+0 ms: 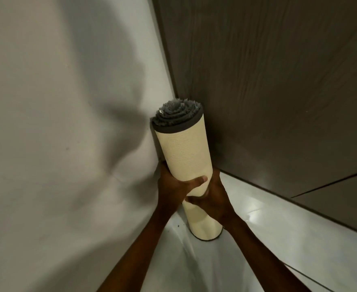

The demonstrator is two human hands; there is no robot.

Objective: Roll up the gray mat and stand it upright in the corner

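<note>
Cream backing faces outward on the rolled gray mat [183, 165], whose shaggy gray pile shows as a spiral at the top end. It stands nearly upright, its lower end on the white floor [278, 239], in the corner between a white wall [57, 123] and a dark wood-grain panel [278, 81]. Both hands clasp its middle: the left hand [173, 185] with its grip wrapped around it, thumb across the front, the right hand [214, 198] just below, likewise closed around it.

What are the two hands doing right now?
Left hand: closed around the rolled mat, thumb across its front.
Right hand: closed around the same mat, just below the left hand.
</note>
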